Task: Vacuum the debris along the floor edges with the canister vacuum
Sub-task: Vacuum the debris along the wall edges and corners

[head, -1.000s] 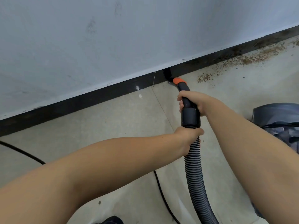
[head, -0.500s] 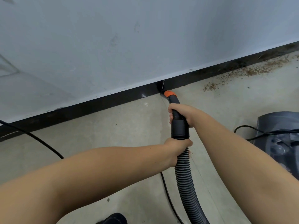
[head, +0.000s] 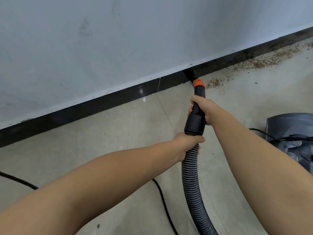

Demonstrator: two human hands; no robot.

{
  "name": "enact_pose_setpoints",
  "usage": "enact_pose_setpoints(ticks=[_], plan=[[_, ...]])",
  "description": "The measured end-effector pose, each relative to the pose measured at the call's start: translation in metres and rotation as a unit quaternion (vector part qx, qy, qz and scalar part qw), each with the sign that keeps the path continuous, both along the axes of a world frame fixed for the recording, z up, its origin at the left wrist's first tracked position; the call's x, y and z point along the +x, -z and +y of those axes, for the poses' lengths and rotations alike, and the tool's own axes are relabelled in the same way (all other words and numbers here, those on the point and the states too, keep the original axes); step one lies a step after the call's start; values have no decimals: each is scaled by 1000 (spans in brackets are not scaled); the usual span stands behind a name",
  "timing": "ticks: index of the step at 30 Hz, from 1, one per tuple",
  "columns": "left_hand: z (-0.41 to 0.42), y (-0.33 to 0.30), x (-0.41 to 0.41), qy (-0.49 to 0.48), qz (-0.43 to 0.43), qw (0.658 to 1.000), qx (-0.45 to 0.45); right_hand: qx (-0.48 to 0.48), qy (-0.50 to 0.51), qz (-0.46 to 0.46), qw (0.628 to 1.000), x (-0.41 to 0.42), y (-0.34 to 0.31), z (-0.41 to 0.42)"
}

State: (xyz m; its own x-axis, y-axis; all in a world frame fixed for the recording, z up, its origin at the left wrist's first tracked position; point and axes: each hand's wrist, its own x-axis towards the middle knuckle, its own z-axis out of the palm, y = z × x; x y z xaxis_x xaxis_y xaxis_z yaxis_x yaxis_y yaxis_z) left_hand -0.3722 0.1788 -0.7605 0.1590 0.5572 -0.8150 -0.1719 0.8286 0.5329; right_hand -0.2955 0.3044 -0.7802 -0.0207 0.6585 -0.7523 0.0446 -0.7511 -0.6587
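My right hand [head: 202,110] grips the black vacuum handle [head: 194,122] just below its orange collar [head: 198,82]. My left hand [head: 188,143] holds the top of the ribbed grey hose [head: 193,189] where it joins the handle. The black nozzle [head: 240,74] presses against the dark baseboard [head: 118,97] at the floor edge. Brown debris [head: 259,64] lies scattered along the baseboard to the right of the nozzle, with a small patch [head: 214,83] close by. The grey canister [head: 291,133] sits on the floor at the right.
A grey wall [head: 135,39] rises above the baseboard. A black power cord [head: 162,197] runs across the beige tiled floor [head: 101,136] under my left arm, and another stretch of cord [head: 18,180] curves at the far left.
The nozzle has slid to the right along the baseboard toward the debris, and both hands moved with it. The view shifted with it too.
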Motion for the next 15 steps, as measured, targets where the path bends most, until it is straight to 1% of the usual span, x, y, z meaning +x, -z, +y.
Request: enact_pose_setpoints(ticks=[7, 15], plan=[[1, 6, 13, 4, 7, 1000, 1, -27, 11, 46, 999, 15, -3, -4], [-12, 7, 32, 43, -34, 998, -9, -18, 49, -10, 999, 44, -3, -21]])
